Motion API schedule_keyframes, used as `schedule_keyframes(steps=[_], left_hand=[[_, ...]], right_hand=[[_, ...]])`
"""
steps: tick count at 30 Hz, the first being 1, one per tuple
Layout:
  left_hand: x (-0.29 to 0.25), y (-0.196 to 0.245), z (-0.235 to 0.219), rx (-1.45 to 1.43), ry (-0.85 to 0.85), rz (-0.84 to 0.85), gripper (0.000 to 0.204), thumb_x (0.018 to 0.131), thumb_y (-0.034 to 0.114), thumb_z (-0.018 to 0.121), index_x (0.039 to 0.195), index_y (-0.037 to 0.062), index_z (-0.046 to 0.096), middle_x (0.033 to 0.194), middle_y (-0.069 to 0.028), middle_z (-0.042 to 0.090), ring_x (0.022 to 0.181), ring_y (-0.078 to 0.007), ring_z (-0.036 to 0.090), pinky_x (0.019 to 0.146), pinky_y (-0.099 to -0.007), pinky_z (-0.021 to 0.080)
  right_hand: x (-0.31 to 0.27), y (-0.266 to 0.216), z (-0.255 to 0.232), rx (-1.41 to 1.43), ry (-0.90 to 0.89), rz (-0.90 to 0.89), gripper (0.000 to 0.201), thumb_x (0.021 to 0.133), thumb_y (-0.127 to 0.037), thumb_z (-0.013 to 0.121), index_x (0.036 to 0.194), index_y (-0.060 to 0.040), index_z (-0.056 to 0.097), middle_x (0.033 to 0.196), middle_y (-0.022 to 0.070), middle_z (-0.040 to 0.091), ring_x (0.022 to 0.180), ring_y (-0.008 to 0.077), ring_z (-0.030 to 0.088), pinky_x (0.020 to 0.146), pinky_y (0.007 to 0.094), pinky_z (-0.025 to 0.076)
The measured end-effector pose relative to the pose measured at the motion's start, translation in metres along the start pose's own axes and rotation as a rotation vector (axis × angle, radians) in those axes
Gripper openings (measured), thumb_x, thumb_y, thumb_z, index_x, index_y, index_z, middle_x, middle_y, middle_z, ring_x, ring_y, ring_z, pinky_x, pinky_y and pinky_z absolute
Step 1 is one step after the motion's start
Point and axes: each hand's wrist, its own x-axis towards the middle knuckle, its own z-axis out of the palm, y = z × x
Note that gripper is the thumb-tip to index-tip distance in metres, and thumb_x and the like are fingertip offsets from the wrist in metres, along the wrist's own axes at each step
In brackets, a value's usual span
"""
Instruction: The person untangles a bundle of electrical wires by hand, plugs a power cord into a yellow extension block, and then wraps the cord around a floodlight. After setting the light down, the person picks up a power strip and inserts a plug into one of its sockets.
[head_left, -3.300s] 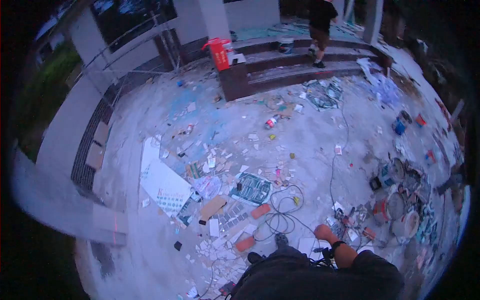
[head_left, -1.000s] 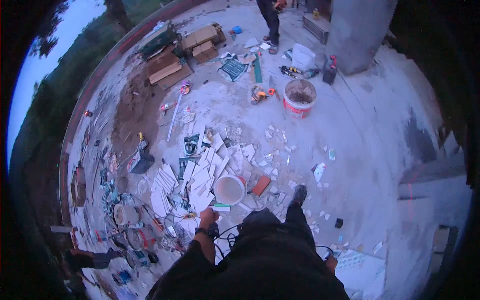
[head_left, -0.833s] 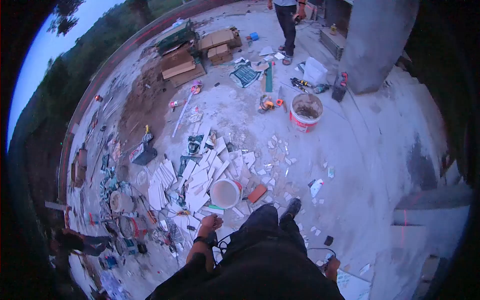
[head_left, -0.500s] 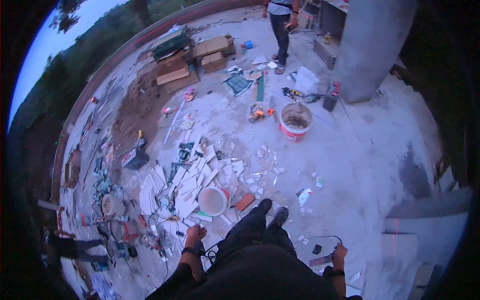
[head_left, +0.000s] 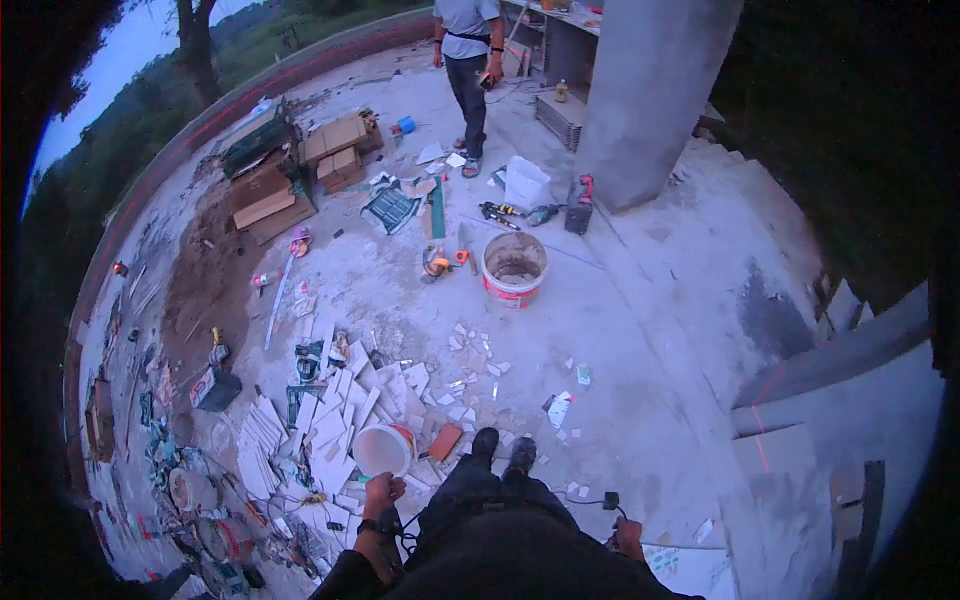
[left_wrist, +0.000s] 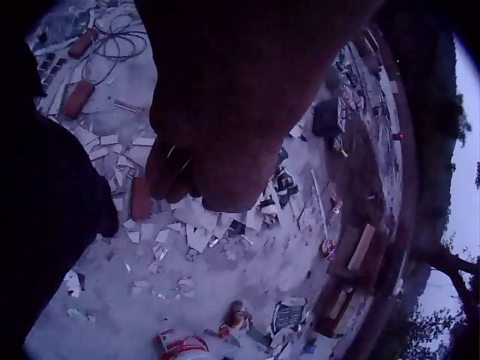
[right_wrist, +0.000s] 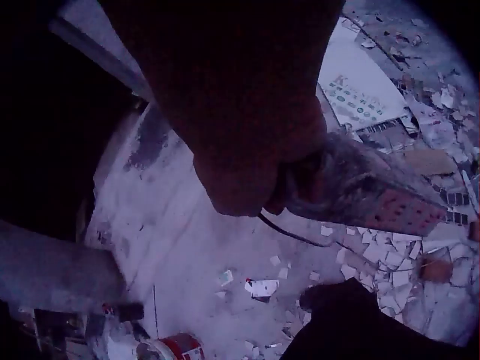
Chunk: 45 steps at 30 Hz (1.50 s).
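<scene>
In the head view my left hand point(head_left: 382, 492) hangs loosely curled beside a white bucket point(head_left: 384, 450). The left wrist view shows that hand point(left_wrist: 214, 169) from behind, its fingers bent and no held thing visible. At the lower right of the head view is my right hand point(head_left: 628, 538), with a thin dark cord point(head_left: 580, 496) close to it. In the right wrist view the right hand point(right_wrist: 259, 165) grips a dusty, block-shaped thing point(right_wrist: 375, 196) with a red-speckled side. What this thing is I cannot tell; the fingers are partly hidden.
Broken tiles point(head_left: 345, 405) and an orange brick point(head_left: 445, 442) lie before my feet. Farther off are a dirty bucket point(head_left: 514, 268), tools point(head_left: 500, 213), cardboard boxes point(head_left: 336, 140), a standing person point(head_left: 466, 75) and a pillar point(head_left: 655, 95). A low wall point(head_left: 850, 400) stands right.
The head view has turned from the steps to the tile pile and pillar. Over the last half second, floor items have shifted left in view; both feet stand close together.
</scene>
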Motion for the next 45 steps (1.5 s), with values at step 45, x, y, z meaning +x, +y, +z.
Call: schedule_keyframes(steps=[45], left_hand=[[0.09, 0.09, 0.073, 0.237, -0.035, -0.042, 0.014, 0.094, 0.014, 0.05, 0.09, 0.001, 0.054, 0.078, -0.0123, 0.061, 0.063, -0.0249, 0.062, 0.053, -0.0361, 0.051]], right_hand=[[-0.024, -0.161, -0.054, 0.656, 0.285, 0.416, 0.035, 0.089, -0.03, 0.061, 0.076, 0.0016, 0.066, 0.055, 0.0092, 0.055, 0.042, 0.0229, 0.054, 0.039, 0.0377, 0.042]])
